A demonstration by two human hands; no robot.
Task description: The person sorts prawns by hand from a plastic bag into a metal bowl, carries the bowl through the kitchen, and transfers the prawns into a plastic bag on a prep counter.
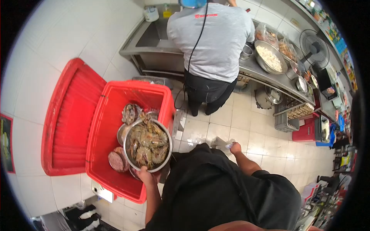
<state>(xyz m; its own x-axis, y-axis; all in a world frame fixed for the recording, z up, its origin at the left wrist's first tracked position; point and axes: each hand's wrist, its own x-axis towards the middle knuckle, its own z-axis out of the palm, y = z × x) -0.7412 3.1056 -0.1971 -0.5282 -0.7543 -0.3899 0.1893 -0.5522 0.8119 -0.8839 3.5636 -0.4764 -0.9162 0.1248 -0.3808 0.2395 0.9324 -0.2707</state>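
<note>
A metal bowl (170, 148) heaped with raw shrimp (148, 142) is over the opening of a red cooler (133, 195). My left hand (146, 176) grips the bowl's near rim, its fingers partly hidden underneath. Out to the right, my right hand (235, 148) is closed around a clear plastic bag (221, 144) hanging above the tiled floor. Inside the cooler, partly covered by the bowl, sit a container of pinkish meat (118, 161), another container (122, 133) and a bag of greyish food (131, 113).
The cooler's red lid (69, 123) stands open against the wall. Ahead, a person in a grey shirt (216, 42) faces a steel sink (154, 36). A counter holds a large bowl of pale pieces (269, 57) and bagged food; a fan (314, 48) stands beyond. Crates of eggs (298, 111) are below.
</note>
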